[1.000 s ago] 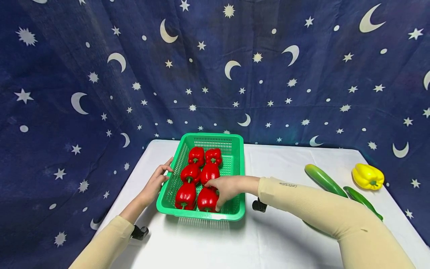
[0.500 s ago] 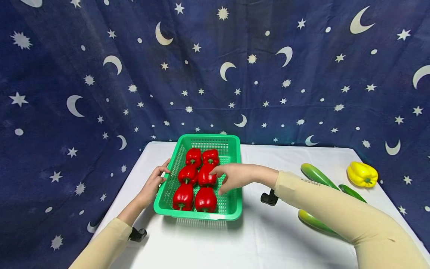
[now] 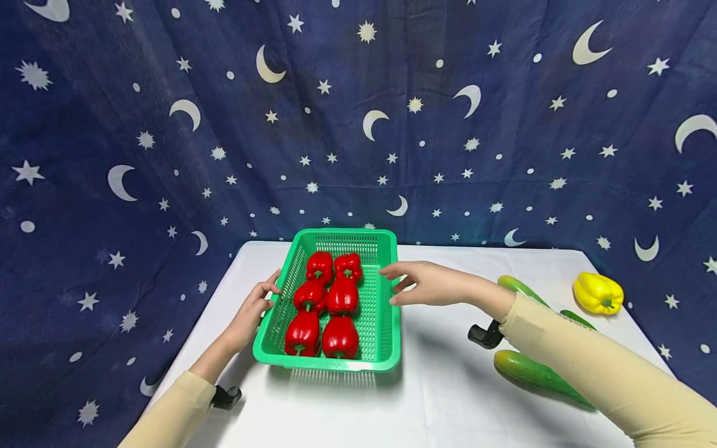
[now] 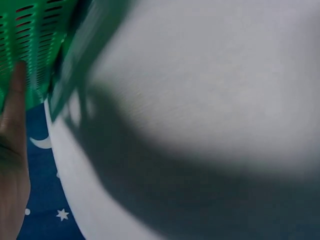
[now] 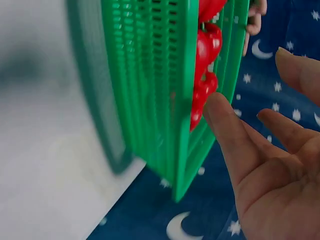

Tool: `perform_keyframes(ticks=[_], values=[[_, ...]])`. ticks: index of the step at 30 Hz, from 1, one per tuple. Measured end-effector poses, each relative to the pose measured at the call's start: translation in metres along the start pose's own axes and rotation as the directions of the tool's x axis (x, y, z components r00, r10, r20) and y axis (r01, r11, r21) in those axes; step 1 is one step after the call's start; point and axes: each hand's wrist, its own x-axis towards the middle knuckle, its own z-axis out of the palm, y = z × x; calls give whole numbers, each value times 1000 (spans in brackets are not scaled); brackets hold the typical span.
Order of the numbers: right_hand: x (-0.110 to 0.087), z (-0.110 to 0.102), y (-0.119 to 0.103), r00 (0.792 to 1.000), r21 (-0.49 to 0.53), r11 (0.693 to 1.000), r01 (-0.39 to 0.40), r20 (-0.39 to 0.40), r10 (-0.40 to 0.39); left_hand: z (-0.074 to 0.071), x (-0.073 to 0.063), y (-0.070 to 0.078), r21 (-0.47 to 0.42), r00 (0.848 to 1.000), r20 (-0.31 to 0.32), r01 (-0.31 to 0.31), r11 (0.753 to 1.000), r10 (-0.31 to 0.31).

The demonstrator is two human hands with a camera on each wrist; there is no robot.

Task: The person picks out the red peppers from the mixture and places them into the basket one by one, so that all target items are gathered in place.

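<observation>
A green plastic basket holds several red bell peppers in two columns along its left and middle. Beside its left wall is my left hand, fingers lying against the side near the rim. In the left wrist view one straight finger reaches along the slotted wall. Over the right rim hovers my right hand, holding nothing, its thumb and fingers spread apart. The right wrist view shows that right hand with parted fingers, next to the rim and the peppers.
On the right of the white-covered table lie green cucumbers, one near the front and others partly behind my right sleeve. A yellow bell pepper sits at the far right. A starry blue cloth hangs behind.
My right hand has let go of the front right red pepper and moved up and right to the basket's right rim. The left hand stays at the left wall.
</observation>
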Motion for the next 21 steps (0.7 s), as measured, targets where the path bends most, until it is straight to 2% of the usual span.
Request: perform_keyframes(ticks=[4,13,18,21], values=[[-18,-11,16,998,8,1000,-16,-66,16,-4,0,7,57,999,25,28,998,-29],[-58,-27,55,982,9,1000,-10,-189,11,-11,1,18,113,995,67,63,992,-71],[-81,-29,74,967,-13,999,-46,-250,41,-18,-1,26,142,996,47,69,987,-76],[-91,-31,84,957,-33,995,-91,-279,78,-25,-4,32,205,997,14,69,976,-73]])
